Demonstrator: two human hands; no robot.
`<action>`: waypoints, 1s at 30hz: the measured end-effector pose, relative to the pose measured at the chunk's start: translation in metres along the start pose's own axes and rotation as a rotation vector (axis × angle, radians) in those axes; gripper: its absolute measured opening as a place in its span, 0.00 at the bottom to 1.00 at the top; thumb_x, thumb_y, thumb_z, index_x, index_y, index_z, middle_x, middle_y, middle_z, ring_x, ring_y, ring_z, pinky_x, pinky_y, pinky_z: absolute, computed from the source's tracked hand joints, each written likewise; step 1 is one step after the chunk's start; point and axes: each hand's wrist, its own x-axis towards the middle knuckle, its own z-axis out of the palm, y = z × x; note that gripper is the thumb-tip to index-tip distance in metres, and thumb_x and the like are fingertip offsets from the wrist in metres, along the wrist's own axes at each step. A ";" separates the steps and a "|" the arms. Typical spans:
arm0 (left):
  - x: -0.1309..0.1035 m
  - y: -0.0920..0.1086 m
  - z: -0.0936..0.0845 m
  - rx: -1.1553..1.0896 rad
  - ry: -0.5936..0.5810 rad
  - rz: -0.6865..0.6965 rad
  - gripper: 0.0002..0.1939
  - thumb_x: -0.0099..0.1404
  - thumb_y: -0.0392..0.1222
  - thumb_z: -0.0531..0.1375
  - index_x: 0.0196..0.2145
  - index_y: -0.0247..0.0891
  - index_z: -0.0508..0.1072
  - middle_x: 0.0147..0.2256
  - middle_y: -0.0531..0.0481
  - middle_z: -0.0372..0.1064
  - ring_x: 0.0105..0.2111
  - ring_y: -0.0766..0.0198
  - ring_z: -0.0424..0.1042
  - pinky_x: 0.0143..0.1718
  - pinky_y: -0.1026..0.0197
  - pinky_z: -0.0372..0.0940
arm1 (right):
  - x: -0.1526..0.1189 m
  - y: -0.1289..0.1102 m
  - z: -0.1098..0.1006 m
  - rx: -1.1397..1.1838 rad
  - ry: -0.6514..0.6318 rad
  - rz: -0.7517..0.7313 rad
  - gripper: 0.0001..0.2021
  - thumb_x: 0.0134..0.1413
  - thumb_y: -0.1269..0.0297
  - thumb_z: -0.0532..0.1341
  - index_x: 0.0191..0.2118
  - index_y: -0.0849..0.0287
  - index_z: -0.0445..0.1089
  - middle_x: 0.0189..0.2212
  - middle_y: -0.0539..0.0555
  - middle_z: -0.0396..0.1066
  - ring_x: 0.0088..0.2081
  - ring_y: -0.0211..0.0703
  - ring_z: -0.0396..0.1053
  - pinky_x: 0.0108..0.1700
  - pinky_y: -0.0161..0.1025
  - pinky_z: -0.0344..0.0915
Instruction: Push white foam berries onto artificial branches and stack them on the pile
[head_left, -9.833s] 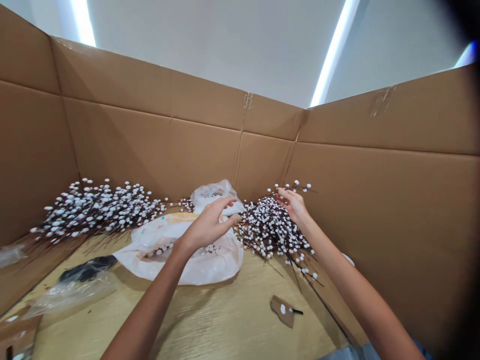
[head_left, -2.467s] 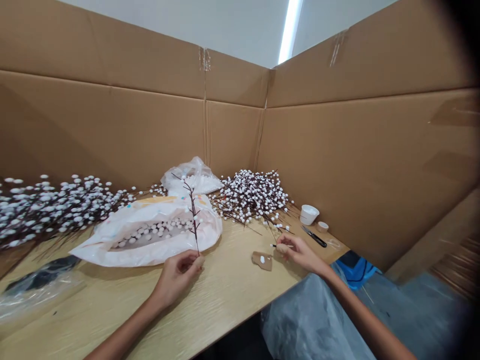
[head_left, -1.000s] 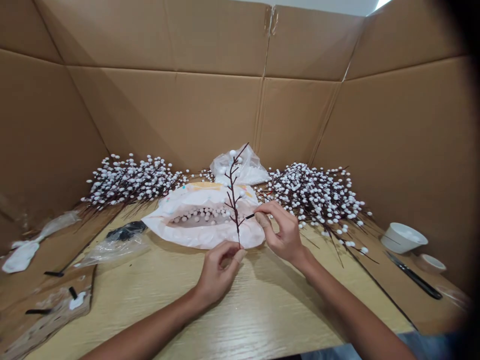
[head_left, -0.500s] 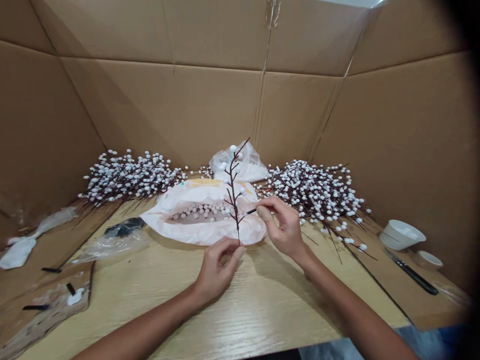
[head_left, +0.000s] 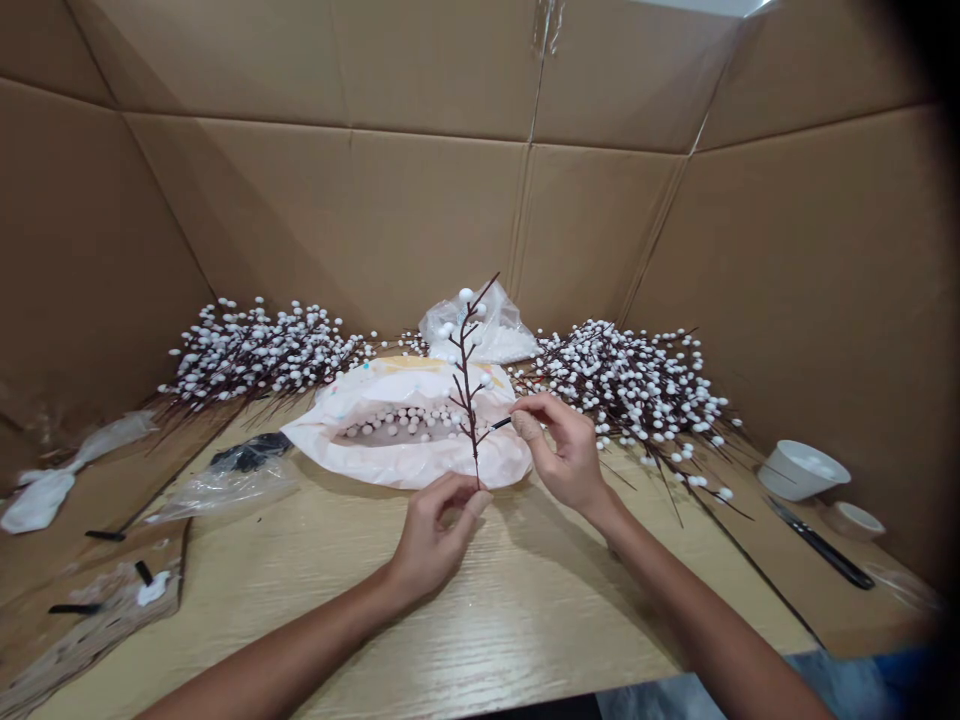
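Observation:
Between thumb and fingers, my left hand (head_left: 441,530) pinches the lower end of a dark brown artificial twig (head_left: 466,385), which stands upright with some white balls on its upper branches. My right hand (head_left: 559,445) is closed on a small thin black stick (head_left: 501,423), whose tip meets or nearly meets a low side branch of the twig. I cannot tell what is on the tip. Behind the twig lies an open white plastic bag (head_left: 405,468) with many white balls (head_left: 409,422) inside.
Bunches of white-balled twigs lie at left (head_left: 259,350) and right (head_left: 622,375). A clear bag (head_left: 491,325) sits at the back. To the right are a white cup (head_left: 802,470), a knife (head_left: 825,545) and a tape roll (head_left: 855,520). Black sticks (head_left: 75,608) and white paste (head_left: 153,590) rest on cardboard at left.
Hardly anything differs. Both hands keep their hold on the twig and the black stick, and the view has shifted very slightly.

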 end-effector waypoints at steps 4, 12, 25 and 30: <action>0.000 -0.001 0.000 -0.013 -0.001 0.005 0.09 0.65 0.44 0.58 0.34 0.35 0.73 0.31 0.48 0.71 0.33 0.62 0.70 0.35 0.63 0.65 | 0.000 0.000 -0.001 0.014 0.004 0.026 0.05 0.58 0.68 0.57 0.34 0.58 0.69 0.28 0.51 0.70 0.31 0.40 0.68 0.34 0.37 0.64; 0.001 0.000 0.000 -0.017 0.000 -0.001 0.09 0.65 0.43 0.58 0.33 0.34 0.73 0.31 0.48 0.70 0.33 0.63 0.70 0.35 0.64 0.64 | 0.003 -0.001 -0.001 0.031 0.001 0.023 0.04 0.58 0.69 0.57 0.33 0.59 0.69 0.28 0.51 0.70 0.30 0.38 0.68 0.33 0.35 0.64; -0.001 -0.002 0.000 0.038 -0.033 0.016 0.09 0.66 0.43 0.56 0.34 0.36 0.73 0.30 0.49 0.70 0.32 0.63 0.69 0.34 0.64 0.64 | 0.010 0.009 -0.011 0.054 0.351 0.146 0.04 0.58 0.65 0.58 0.38 0.57 0.69 0.31 0.52 0.69 0.32 0.40 0.68 0.33 0.37 0.66; -0.002 -0.002 0.000 0.027 -0.093 0.025 0.08 0.67 0.42 0.56 0.36 0.36 0.73 0.33 0.49 0.71 0.34 0.63 0.70 0.36 0.64 0.64 | 0.012 0.001 -0.013 0.131 0.386 0.090 0.03 0.58 0.67 0.58 0.37 0.57 0.68 0.30 0.51 0.68 0.30 0.38 0.68 0.32 0.37 0.67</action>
